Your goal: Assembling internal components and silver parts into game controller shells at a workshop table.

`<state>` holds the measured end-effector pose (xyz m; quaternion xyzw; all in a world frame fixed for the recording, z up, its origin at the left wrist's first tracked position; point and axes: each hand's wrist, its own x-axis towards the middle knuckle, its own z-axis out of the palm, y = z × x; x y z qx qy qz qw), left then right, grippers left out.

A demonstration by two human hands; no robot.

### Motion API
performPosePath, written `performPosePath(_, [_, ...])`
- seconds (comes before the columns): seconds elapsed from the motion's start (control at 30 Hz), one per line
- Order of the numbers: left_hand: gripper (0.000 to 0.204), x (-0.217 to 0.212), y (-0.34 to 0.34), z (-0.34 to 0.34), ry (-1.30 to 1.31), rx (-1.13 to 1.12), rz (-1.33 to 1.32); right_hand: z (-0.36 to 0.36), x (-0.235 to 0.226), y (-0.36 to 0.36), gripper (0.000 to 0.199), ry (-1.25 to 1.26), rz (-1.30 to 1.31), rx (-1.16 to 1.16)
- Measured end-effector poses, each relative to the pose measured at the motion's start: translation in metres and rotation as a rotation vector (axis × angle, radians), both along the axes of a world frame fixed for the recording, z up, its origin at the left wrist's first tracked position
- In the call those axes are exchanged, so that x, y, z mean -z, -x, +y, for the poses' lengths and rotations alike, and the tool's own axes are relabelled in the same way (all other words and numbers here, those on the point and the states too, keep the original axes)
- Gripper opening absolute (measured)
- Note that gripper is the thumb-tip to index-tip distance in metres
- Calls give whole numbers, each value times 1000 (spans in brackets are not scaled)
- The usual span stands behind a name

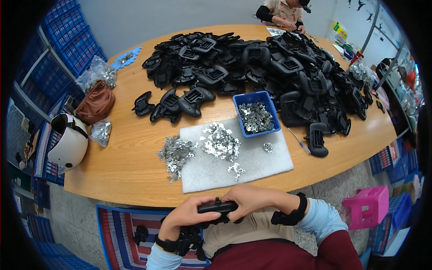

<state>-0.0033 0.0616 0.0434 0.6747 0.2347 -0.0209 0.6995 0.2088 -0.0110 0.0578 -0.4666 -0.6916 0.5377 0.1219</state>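
Both hands are down at the near edge, below the table line: the left hand [186,216] and the right hand [245,200] are clamped together on one black controller shell [218,209], thumbs on top, held over the lap and not resting on any surface. If either grip slips, I judge the shell drops to the striped bag [121,229] on the floor, where a few black parts already lie.

Sweeping from the left: a white helmet [67,141] sits right at the table's [130,166] left edge, partly overhanging, and a nudge could tip it off. A brown pouch [95,102] and clear bags of metal bits crowd that corner. Next, a loose heap of small metal clips [175,155] spills off the white foam mat [252,164] onto bare wood; a sleeve dragged through would scatter them toward the near edge. The blue bin [256,114] of clips stands on the mat's far right corner, touching the big pile of black shells [270,67], which looks liable to slide. A small screwdriver [299,141] lies just right of the mat and could roll.

Open room is best on the mat's near right part and the bare wood at the near left. A pink stool [366,207] stands at the right on the floor, and another person works at the far end.
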Motion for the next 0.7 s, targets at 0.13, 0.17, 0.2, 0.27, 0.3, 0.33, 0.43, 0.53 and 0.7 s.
performPosePath(0.13, [30, 5, -2, -5, 103, -90, 18, 4, 0, -16, 27, -78, 164, 136])
performPosePath(0.17, [25, 4, -1, -6, 191, -244, 65, 8, 1, -26, 26, -159, 158, 250])
performPosePath(0.2, [25, 9, 0, -11, 191, -241, 65, 13, 26, -39, 23, -372, 116, 393])
performPosePath(0.27, [20, 31, 5, -21, 433, -671, -144, 18, 24, -50, 17, -365, -20, 545])
performPosePath(0.3, [20, 37, 4, -25, 502, -797, -246, 22, 30, -54, 15, -509, -146, 528])
performPosePath(0.33, [20, 39, 5, -29, 549, -902, -287, 24, 33, -55, 12, -654, -271, 508])
performPosePath(0.43, [21, 48, 10, -37, 592, -991, -382, 27, 33, -44, 10, -641, -265, 489])
performPosePath(0.53, [22, 51, 17, -43, 626, -1071, -453, 43, 29, -28, 10, -637, -265, 453])
performPosePath(0.7, [21, 41, 25, -45, 572, -1163, -504, 86, 30, 0, 10, -715, -286, 383])
